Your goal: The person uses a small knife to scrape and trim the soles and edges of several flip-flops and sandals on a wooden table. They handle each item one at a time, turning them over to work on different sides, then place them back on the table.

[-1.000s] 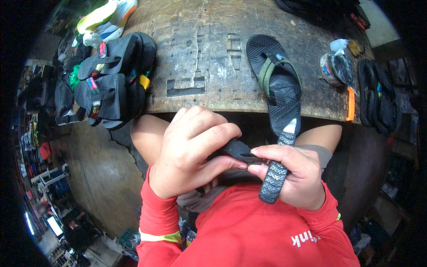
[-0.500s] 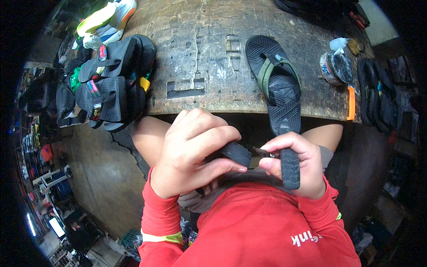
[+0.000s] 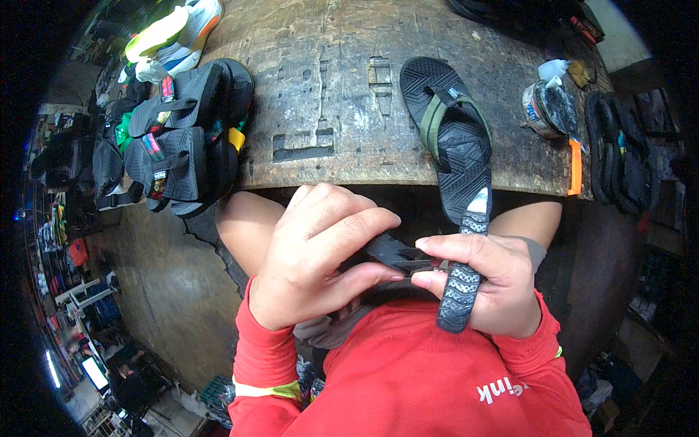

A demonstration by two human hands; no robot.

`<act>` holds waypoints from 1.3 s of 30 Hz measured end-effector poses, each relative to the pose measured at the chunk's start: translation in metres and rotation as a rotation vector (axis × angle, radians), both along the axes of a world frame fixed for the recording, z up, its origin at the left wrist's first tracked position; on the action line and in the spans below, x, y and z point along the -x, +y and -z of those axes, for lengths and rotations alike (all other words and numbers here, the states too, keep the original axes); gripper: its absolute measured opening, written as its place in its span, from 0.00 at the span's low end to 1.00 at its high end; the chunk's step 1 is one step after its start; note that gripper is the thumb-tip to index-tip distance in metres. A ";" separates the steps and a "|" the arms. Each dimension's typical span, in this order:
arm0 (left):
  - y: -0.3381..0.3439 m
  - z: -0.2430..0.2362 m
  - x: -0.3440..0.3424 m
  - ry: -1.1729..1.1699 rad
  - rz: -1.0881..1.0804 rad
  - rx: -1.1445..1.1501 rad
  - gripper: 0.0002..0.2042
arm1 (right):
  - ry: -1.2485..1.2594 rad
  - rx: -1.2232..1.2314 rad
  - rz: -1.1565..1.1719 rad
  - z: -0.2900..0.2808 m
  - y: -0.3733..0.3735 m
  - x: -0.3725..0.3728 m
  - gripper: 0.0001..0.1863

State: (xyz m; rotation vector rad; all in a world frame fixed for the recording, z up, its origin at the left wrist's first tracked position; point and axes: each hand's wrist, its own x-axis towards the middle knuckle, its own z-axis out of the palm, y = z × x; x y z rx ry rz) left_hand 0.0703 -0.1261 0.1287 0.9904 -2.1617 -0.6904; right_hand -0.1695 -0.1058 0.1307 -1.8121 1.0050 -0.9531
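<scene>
My left hand [image 3: 306, 251], closed with the thumb below, grips a black rubber piece [image 3: 387, 249] like the end of a sandal sole; the palm hides most of it. My right hand [image 3: 502, 284] pinches a thin, dark blade-like tool [image 3: 426, 264] between thumb and fingers, its tip at the rubber's end. Across the same hand runs a black strip with a grey tread pattern [image 3: 460, 291]; how it joins the blade is hidden. Beyond it a black flip-flop with a green strap [image 3: 466, 138] lies on the wooden bench [image 3: 328, 95], toe end overhanging the near edge.
Black sandals with colourful straps [image 3: 175, 138] are stacked at the bench's left, with bright sports shoes [image 3: 175, 36] behind them. At the right stand a glue tin [image 3: 547, 109], a white bottle [image 3: 553, 69] and an orange-handled tool [image 3: 575, 167]. More black sandals [image 3: 619, 153] lie at the far right.
My right hand has moved slightly left, bringing the blade to the rubber piece. The strip has turned and shows its tread pattern. My left hand has barely moved.
</scene>
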 end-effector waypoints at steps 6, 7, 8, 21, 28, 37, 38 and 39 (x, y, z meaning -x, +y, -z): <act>0.001 -0.001 0.001 -0.013 0.008 0.010 0.26 | 0.104 0.035 -0.011 -0.005 -0.001 0.000 0.17; 0.001 -0.001 0.001 -0.014 0.006 0.005 0.26 | 0.124 0.033 -0.016 -0.006 -0.001 0.000 0.17; 0.001 -0.001 0.001 -0.018 0.008 0.010 0.26 | 0.121 0.056 -0.010 -0.005 -0.001 -0.001 0.16; 0.001 -0.001 0.004 -0.038 0.015 0.018 0.25 | 0.075 0.023 -0.013 -0.005 -0.003 -0.004 0.13; 0.001 0.002 0.004 -0.032 0.022 0.006 0.25 | 0.220 0.076 -0.032 -0.009 0.000 -0.001 0.12; -0.002 0.008 0.004 0.029 -0.006 -0.005 0.23 | -0.135 -0.078 -0.019 0.016 -0.008 0.001 0.12; -0.002 0.008 0.003 0.040 -0.001 0.000 0.24 | -0.204 -0.207 0.071 0.019 -0.006 0.003 0.13; -0.003 0.009 0.002 0.049 0.002 -0.005 0.24 | -0.280 -0.325 0.157 0.022 -0.004 0.004 0.13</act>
